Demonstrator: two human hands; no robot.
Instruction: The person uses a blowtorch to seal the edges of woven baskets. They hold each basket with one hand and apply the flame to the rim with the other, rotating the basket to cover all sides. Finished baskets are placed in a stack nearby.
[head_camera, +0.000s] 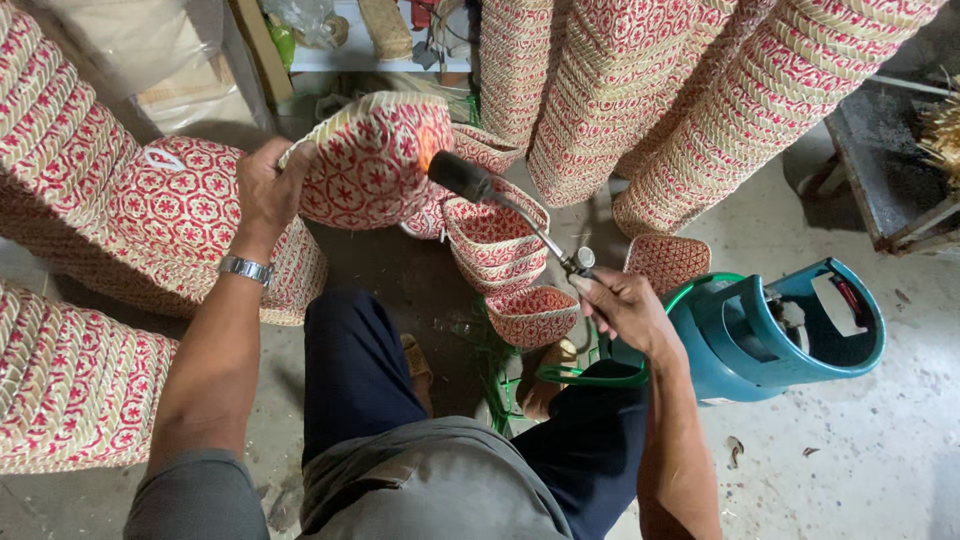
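Overhead, a red-and-cream woven basket (375, 160) is gripped by the left hand (265, 190) while a gas torch (510, 215) is clasped in the right hand (625, 310), beside a teal gas cylinder (775, 335).

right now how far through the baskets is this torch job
In hand: the left hand holds up one red-and-cream woven basket while the right hand aims the gas torch at it, a small flame at its rim. A short stack of baskets sits just below. Tall nested stacks stand around, but the picture does not show which are already torched, so the share left is unclear.
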